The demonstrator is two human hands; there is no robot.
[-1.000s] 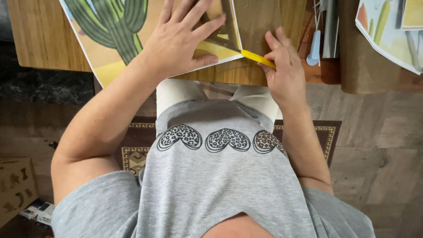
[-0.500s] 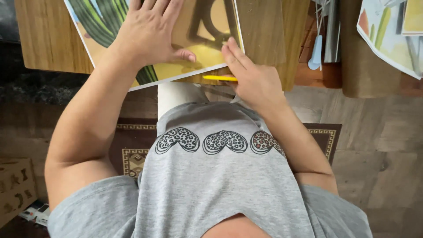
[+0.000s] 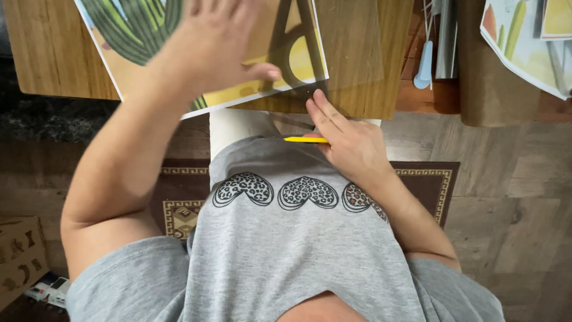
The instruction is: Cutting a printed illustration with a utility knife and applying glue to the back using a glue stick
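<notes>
A print of a green cactus on a yellow ground lies on the wooden table, reaching to its near edge. On the print rests a clear tinted triangle ruler. My left hand is spread flat on the print, blurred, with its thumb on the ruler. My right hand is at the table's near edge, just below the ruler's corner, fingers stretched along it. It grips a thin yellow tool that points left over my lap.
A blue-handled tool and metal rulers lie at the back right beside a brown roll. More coloured prints sit at the top right. A patterned rug, a cardboard box and a toy car are on the floor.
My right hand has slid left and toward me with the yellow tool, from the table top to its near edge. My left hand stays on the print.
</notes>
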